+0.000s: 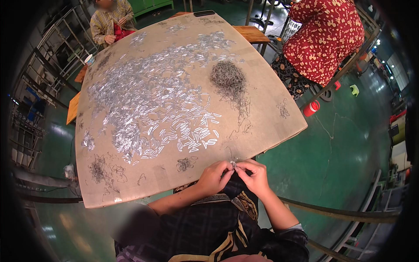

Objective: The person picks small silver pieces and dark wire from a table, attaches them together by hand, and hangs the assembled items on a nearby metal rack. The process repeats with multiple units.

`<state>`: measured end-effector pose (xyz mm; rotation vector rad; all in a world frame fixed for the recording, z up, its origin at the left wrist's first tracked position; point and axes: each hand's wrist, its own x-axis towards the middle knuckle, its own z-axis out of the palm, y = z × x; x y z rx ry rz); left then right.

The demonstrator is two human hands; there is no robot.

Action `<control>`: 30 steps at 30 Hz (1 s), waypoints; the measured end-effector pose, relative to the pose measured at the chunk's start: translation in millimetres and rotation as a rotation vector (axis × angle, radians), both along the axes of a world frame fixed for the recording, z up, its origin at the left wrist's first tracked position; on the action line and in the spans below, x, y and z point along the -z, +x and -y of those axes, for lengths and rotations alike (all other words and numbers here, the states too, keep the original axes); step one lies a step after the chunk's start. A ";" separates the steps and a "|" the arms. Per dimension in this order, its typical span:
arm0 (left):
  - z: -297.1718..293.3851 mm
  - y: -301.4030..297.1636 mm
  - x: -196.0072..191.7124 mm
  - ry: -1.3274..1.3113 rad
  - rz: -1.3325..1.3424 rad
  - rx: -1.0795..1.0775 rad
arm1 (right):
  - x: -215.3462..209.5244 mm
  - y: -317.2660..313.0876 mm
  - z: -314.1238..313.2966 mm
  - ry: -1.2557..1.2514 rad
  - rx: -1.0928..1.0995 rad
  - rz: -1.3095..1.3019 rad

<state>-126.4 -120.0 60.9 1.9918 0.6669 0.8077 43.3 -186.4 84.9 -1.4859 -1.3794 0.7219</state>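
At the table's near edge my left hand (214, 178) and my right hand (256, 175) meet, fingertips pinched together. Between them is a small shiny metal piece (234, 163), mostly covered by the fingers; its exact shape I cannot make out. Many small, narrow silver metal pieces (166, 113) lie spread over the brown-covered table (262, 126). To their right is a dark heap of thin, curly wire bits (228, 78), trailing toward me. A smaller tangle of wire bits (185, 164) sits to the left of my hands.
A person in a plaid shirt (101, 26) is at the far left corner, beside a paper cup (89, 60). Another in a red patterned top (325, 41) sits at the right. A phone (204, 13) lies at the far edge; a red container (311, 108) stands off the right edge.
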 end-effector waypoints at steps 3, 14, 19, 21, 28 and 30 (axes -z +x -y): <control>0.9 -0.1 -0.6 -0.010 -0.023 0.003 | 4.0 -4.1 1.1 0.186 0.050 0.096; -16.4 -24.2 11.6 0.124 -0.210 -0.062 | 12.1 -8.7 12.5 0.286 0.078 0.213; -58.1 -44.3 39.5 0.147 -0.678 -0.496 | 16.5 -7.4 15.4 0.288 0.075 0.206; -61.5 -37.2 44.6 0.113 -0.848 -0.430 | 17.5 -8.2 14.5 0.290 0.059 0.201; -58.9 -7.7 44.0 0.082 -0.872 -0.231 | 16.8 -11.9 12.2 0.309 0.045 0.207; -57.3 -4.5 47.6 0.084 -0.784 -0.148 | 17.0 -12.2 12.8 0.301 0.043 0.208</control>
